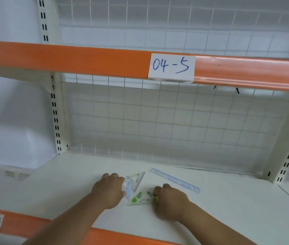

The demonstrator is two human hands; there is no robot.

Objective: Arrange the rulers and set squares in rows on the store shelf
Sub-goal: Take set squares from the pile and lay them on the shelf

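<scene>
On the white shelf [211, 206], lower tier, towards the front edge, one item per entry:

Green-printed set square [140, 198]: lies flat between the two hands, one corner under the right fingers.

Clear set square [139, 178]: just behind the green one, edges touching or overlapping it; blur hides which.

Ruler [173, 180]: pale blue, translucent, lying diagonally behind the right hand and apart from it.

Left hand [110, 190]: fingers curled, gripping the pale, blurred near edge of the clear set square.

Right hand [170, 200]: knuckles up, fingers curled, pinching the right corner of the green-printed set square.

Fittings: wire grid [158, 121] at the back and a slotted upright [56, 121] at the left. An orange shelf edge [69, 59] runs overhead, carrying a paper label [171, 67] handwritten "04-5".
</scene>
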